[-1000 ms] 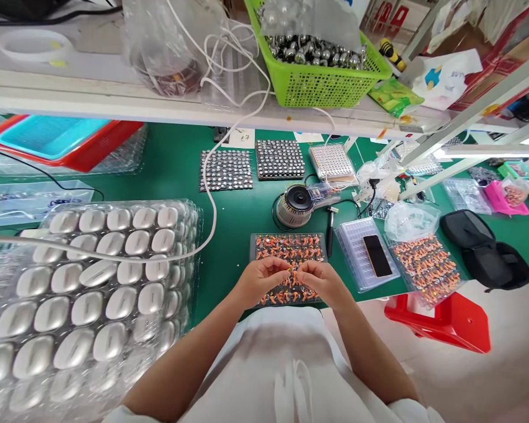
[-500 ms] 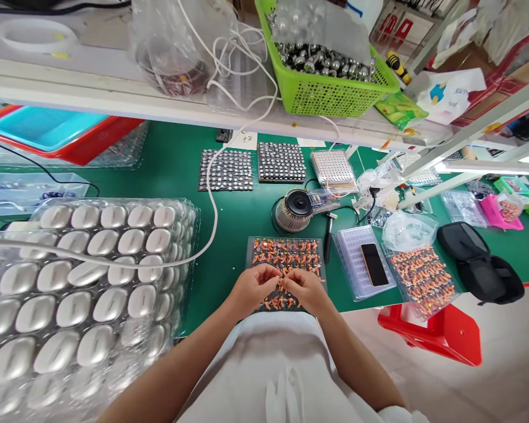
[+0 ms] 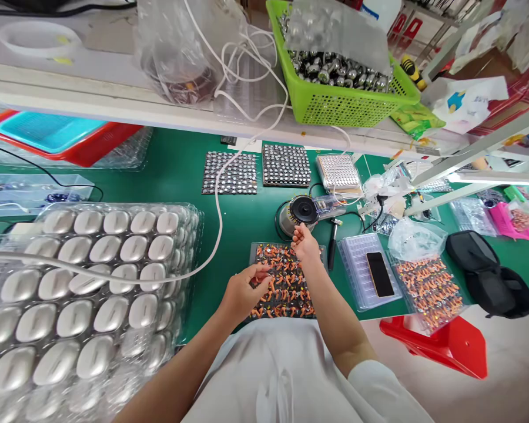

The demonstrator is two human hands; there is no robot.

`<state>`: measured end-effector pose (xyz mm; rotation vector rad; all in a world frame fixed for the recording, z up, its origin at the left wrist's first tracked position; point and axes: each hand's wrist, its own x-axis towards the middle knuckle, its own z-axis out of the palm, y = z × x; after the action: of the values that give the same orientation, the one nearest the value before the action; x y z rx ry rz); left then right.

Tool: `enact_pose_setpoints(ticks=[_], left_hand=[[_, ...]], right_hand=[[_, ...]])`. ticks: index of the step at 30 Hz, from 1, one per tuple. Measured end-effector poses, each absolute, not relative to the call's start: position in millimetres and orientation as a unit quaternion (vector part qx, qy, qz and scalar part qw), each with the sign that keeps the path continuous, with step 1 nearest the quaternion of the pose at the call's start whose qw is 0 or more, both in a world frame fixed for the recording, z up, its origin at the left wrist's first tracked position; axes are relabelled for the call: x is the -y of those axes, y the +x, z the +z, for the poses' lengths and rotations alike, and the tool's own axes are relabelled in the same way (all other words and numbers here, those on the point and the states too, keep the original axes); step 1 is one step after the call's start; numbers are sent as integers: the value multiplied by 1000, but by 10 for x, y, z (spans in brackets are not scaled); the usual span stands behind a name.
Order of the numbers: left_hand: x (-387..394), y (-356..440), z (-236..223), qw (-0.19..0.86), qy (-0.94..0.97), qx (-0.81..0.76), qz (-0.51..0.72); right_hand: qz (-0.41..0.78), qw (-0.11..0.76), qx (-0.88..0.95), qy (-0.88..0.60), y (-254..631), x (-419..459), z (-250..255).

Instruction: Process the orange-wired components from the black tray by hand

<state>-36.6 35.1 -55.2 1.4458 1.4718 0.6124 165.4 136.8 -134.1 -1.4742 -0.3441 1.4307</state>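
My left hand [image 3: 245, 289] hovers at the left edge of a tray [image 3: 253, 254] filled with rows of small orange parts with wire-like ends [image 3: 286, 276]. Its thumb and index finger are bent with a gap between them, and I see nothing held there. Beyond the tray's far edge, my right hand [image 3: 305, 242] is beside a round grey device with a black top [image 3: 303, 210]. The right fingers are curled together at the device's near side. Anything between them is too small to make out.
A hammer [image 3: 333, 242] lies right of the tray, then clear trays [image 3: 357, 270] bearing a phone [image 3: 379, 274]. Stacked trays of silver oval pieces [image 3: 57, 320] fill the left. A white cable [image 3: 218, 217] hangs across the bench. Overhead, the shelf carries a green basket [image 3: 352, 106].
My hands have separated from where they met over the tray. The right one has moved up and forward to the round device; the left has shifted slightly left and its fingers have parted.
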Motion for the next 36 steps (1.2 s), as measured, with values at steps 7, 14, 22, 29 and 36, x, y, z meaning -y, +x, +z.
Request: enact_pose_setpoints(ticks=[7,14,22,29,36], left_hand=[[-389,-485,-602,459,592,-614,246],[-414,-512,-658,495,559,-612,260],[-459,-460,-666,611,424,-586,322],[-440,-398,-322,681,307,-558,362],[-301,-219,-18,706,312,-524,360]], right_hand=[[608,507,55,-609,1566,-1685,-1386],[601,529,56,-596,1491,-1638,-1388],[596,534,145,-582,1405,-1495,-1217],[606,448,350,-556,1444,-533,-478],[502,397,526,-560,1635,-1,-26]])
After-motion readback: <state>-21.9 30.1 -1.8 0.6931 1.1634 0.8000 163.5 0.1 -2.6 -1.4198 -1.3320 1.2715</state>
